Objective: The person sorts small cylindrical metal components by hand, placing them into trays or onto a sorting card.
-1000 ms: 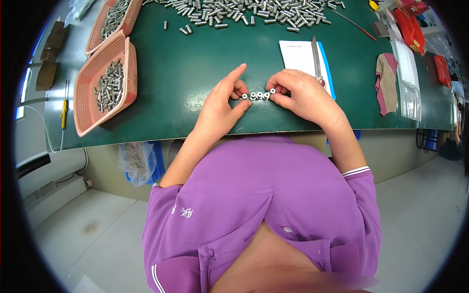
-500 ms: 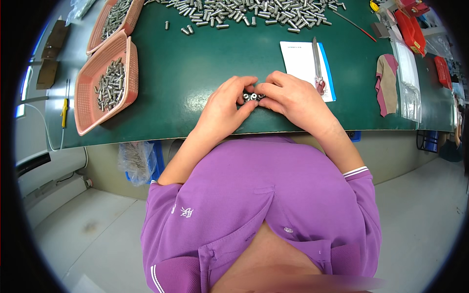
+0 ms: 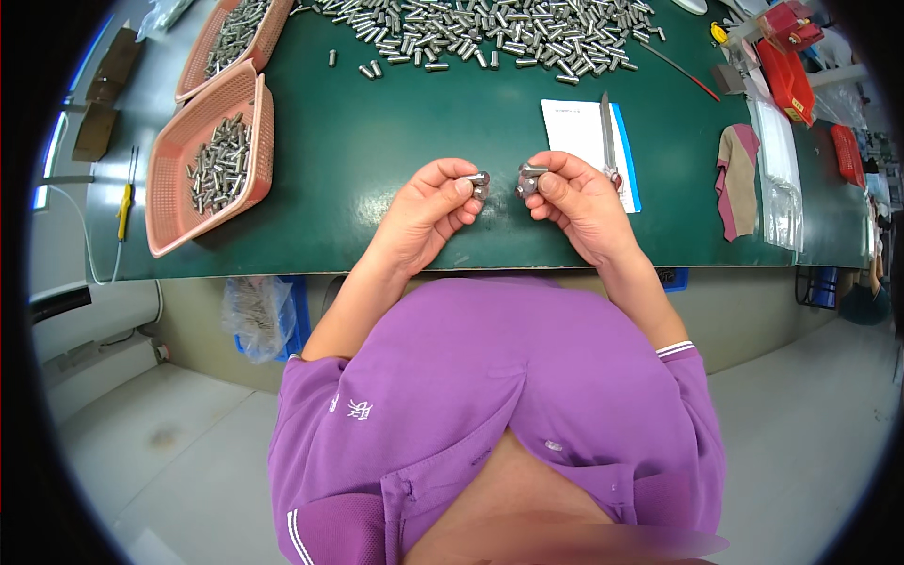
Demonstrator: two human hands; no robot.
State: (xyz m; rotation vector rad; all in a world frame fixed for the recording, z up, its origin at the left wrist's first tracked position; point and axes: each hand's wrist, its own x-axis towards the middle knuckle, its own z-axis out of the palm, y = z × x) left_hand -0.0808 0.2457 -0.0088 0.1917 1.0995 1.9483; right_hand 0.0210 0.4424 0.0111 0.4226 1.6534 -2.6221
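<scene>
Both hands are raised over the near part of the green table, a small gap between them. My left hand (image 3: 428, 212) pinches a couple of short silvery metal pins (image 3: 479, 179) between thumb and fingers, their ends pointing toward the other hand. In my right hand (image 3: 581, 202) a few similar metal pins (image 3: 530, 176) are gripped at the fingertips; fingers partly cover them. A large heap of the same kind of pins (image 3: 480, 28) is spread at the far side of the table, a few lying loose before it.
A pink plastic basket (image 3: 261, 141) with metal pins stands at the left, another basket (image 3: 185, 75) behind it. Right of my hands lie a white sheet (image 3: 573, 132), a blade-like tool (image 3: 607, 132) and a beige-maroon cloth (image 3: 737, 184). A yellow-handled tool (image 3: 124, 212) lies far left.
My hands were together around the pins, their ends facing up. Now they have drawn apart to left and right, each holding some of the pins.
</scene>
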